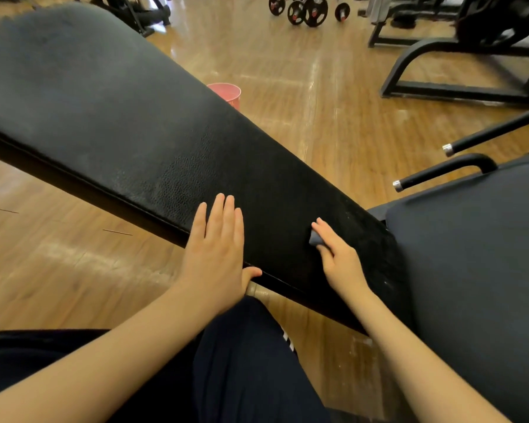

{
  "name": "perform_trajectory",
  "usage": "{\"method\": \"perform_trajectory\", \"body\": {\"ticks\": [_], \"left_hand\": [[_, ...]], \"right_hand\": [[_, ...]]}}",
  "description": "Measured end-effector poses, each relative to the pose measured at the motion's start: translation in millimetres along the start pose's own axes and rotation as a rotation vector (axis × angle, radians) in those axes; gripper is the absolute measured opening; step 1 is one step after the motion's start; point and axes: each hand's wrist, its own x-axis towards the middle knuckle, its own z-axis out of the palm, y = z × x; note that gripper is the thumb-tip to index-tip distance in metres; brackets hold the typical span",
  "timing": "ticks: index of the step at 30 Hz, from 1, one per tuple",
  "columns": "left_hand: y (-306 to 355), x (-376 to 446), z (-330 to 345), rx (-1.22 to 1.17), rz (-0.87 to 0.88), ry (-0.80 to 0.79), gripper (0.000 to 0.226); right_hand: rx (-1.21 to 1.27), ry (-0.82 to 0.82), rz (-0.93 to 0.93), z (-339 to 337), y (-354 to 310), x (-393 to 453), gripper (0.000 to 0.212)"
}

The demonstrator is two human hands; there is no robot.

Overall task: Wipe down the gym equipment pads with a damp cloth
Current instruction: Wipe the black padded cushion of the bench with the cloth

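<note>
- Fingers of the right hand (338, 257): curled down onto a small grey cloth (315, 238), which they grip and press against the pad surface; only a bunched corner of the cloth shows past the fingertips.
- Fingers of the left hand (216, 254): straight and held close together, lying flat on the pad; the thumb hooks over the near edge of the pad, beside a tan object (257, 290) that is too hidden to identify.
- Long black pad (129, 117): textured upholstery running diagonally from upper left to lower right. Both hands rest on its lower right portion, the left near the front edge, the right nearer the narrow end.
- Surface of the pad: darker and more sharply grained around the hands, greyer and duller toward the upper left.
- Second pad (477, 254): dark blue-grey, just beside the narrow end of the black pad, at the right.
- Two black handles (440, 172) with metal end caps: above the second pad, pointing left.
- Forearms: bare, reaching in from the bottom edge; dark trousers (245, 361) between them.
- Wooden floor (318, 96): glossy planks under all equipment.
- Pink bucket (228, 93): on the floor behind the black pad, partly hidden by it.
- Background: weight plates (307, 9) at the top centre, a black machine frame (458, 68) at the upper right.
</note>
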Motion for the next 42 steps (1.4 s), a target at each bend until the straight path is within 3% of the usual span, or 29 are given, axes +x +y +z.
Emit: {"method": "perform_trajectory", "body": {"ticks": [8, 13, 16, 21, 26, 33, 42], "left_hand": [[-4.2, 5.6, 16.8, -0.044, 0.046, 0.146, 0.105], [-5.5, 5.9, 19.1, -0.047, 0.059, 0.162, 0.105], [-6.5, 5.7, 19.2, -0.051, 0.057, 0.158, 0.104], [-6.6, 5.6, 20.5, -0.077, 0.069, 0.15, 0.104], [-7.5, 8.7, 18.7, -0.045, 0.077, 0.149, 0.104], [-6.1, 8.5, 17.7, -0.033, 0.077, 0.128, 0.105], [-8.5, 10.4, 16.1, -0.026, 0.088, 0.125, 0.108]], "right_hand": [[-0.013, 0.105, 0.218, -10.4, 27.9, 98.3, 0.038], [-0.001, 0.024, 0.063, 5.9, -0.4, 137.0, 0.037], [0.03, 0.041, 0.036, 4.5, -0.7, 135.9, 0.041], [0.063, 0.085, 0.187, -17.1, 43.8, 110.5, 0.042], [0.064, 0.079, 0.192, -12.1, 33.0, 130.9, 0.027], [0.017, 0.022, 0.149, -14.9, 37.4, 129.5, 0.044], [0.019, 0.084, 0.314, -26.3, 53.2, 115.6, 0.041]]}}
